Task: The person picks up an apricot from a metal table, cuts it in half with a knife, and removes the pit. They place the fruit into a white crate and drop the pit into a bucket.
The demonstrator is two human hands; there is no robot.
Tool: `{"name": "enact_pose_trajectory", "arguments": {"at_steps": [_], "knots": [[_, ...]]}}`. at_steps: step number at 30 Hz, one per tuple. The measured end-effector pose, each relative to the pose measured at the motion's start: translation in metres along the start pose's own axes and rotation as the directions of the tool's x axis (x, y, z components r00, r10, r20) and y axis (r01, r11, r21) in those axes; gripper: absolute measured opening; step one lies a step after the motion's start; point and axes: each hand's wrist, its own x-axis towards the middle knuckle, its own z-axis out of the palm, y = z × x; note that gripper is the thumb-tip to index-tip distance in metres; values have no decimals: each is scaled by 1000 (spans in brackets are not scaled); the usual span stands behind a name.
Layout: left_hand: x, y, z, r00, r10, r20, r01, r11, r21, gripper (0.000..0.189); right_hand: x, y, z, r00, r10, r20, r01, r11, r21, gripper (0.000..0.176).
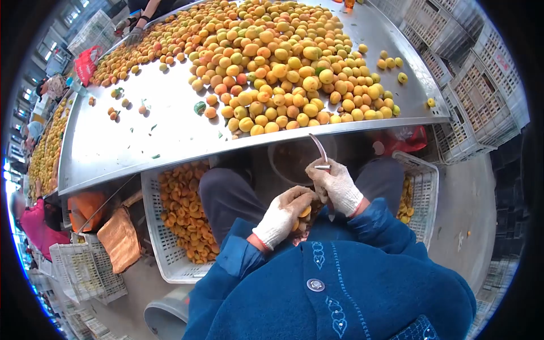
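Right hand point(338, 186), grip closed on the knife point(319, 148), works against the apricot point(306, 211) clamped in the left hand point(283, 214); a slip could cut that hand.

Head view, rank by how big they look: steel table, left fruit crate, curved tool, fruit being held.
1. steel table
2. left fruit crate
3. curved tool
4. held fruit, partly hidden by left hand

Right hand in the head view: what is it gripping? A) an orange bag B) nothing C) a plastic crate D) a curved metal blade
D: the gloved right hand is closed on a curved metal blade that sticks up toward the table, while the left hand holds a fruit.
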Motion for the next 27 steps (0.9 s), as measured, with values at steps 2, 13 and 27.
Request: {"name": "enact_pose_trajectory", "arguments": {"at_steps": [2,13,27], "knots": [[0,5,-4,985,160,-65,-155,984,83,26,0,2,5,999,17,-27,-14,994,106,15],[-67,57,-138,585,304,-752,-312,940,138,20,-17,-9,17,941,282,188,-287,958,1,14],[-43,40,-181,511,508,-693,-204,855,477,18,102,-116,-29,930,-366,-38,145,460,-876,42]]}}
